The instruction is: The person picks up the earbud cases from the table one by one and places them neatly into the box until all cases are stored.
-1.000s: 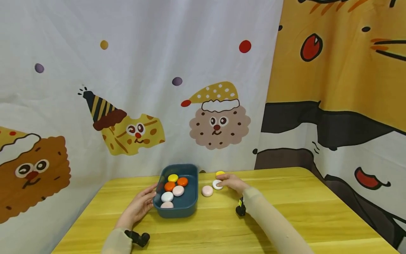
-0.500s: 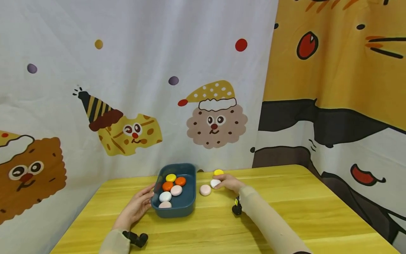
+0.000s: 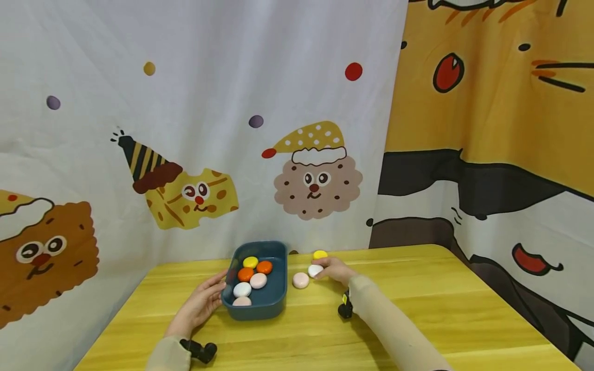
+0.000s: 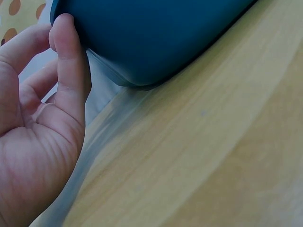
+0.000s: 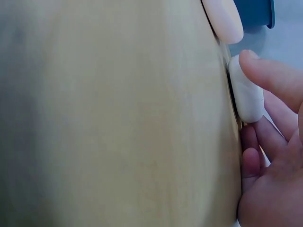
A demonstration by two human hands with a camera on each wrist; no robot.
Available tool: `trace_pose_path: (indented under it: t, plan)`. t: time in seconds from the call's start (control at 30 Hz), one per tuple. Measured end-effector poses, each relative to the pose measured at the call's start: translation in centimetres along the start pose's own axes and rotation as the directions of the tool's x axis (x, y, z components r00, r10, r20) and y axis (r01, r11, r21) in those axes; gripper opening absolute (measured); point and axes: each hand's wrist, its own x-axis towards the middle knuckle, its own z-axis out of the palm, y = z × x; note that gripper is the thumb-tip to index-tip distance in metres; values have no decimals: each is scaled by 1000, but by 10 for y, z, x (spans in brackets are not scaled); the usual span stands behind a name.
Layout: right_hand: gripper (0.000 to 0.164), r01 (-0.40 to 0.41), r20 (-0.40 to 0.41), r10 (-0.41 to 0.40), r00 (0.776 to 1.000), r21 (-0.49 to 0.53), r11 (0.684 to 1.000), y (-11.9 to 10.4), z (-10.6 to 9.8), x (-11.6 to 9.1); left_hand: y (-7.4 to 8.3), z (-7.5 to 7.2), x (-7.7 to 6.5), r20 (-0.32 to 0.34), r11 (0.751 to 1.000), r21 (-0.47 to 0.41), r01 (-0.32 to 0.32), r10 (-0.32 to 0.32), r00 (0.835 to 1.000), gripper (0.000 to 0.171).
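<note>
A blue rectangular box [image 3: 278,304] stands on the table, and glossy rounded discs in yellow, orange, white and pale pink lie in it. My left hand [image 3: 200,304] touches the box's left side from outside; in the left wrist view its thumb [image 4: 66,42] presses near the rim. To the right of the box, my right hand [image 3: 337,270] pinches a white disc [image 3: 315,271] that is still at table level. The right wrist view has the thumb [image 5: 270,78] over this white disc [image 5: 246,97], with fingers below it. Beside it lies a pale pink disc [image 3: 300,280].
A yellow disc [image 3: 320,254] lies just behind the right hand, near the table's back edge. Behind the wooden table [image 3: 260,345] hangs a white curtain [image 3: 250,206] printed with cartoon figures. An orange printed curtain [image 3: 492,113] hangs at the right.
My right hand has shifted slightly, its thumb now at the white disc's near side, and more of the yellow disc shows. The left hand and box stay put; the head view shifted a little.
</note>
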Motion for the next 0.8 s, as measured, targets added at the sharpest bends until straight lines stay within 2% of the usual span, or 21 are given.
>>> trace_pose_path:
  t: [0.43,0.67,0.8]
  plan:
    - [55,11,-45,-11,999,8,1000,2,4,-1,1,1,0,-26,1000,20,14,-13,1000,60]
    - [53,13,-119,-9,993,33,999,3,4,1,2,2,2,-44,1000,19,17,-16,999,63]
    - [54,-1,-112,4,994,34,999,5,2,2,1,2,2,-38,1000,9,23,-22,999,62]
